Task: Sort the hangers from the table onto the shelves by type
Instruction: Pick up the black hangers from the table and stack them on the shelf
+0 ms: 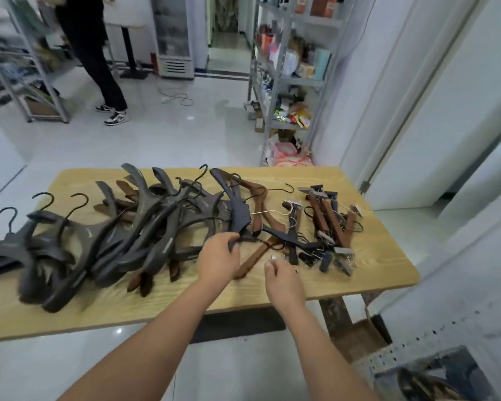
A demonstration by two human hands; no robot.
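Observation:
A light wooden table (359, 279) carries a long heap of hangers. Thick dark grey hangers (104, 241) fill the left and middle. Brown wooden hangers (258, 198) lie right of centre, and clip hangers with metal clamps (327, 218) sit at the right. My left hand (219, 260) is closed around the end of a dark navy hanger (240, 212) near the middle of the table. My right hand (282, 280) hovers just right of it, thumb and finger pinched on a small pale piece; what that piece is I cannot make out.
A metal shelf rack (275, 82) with mixed goods stands beyond the table's far right corner. Another rack (26, 68) stands at far left, with a person in black (96, 53) beside it. A perforated shelf (434, 360) holding dark hangers is at my lower right.

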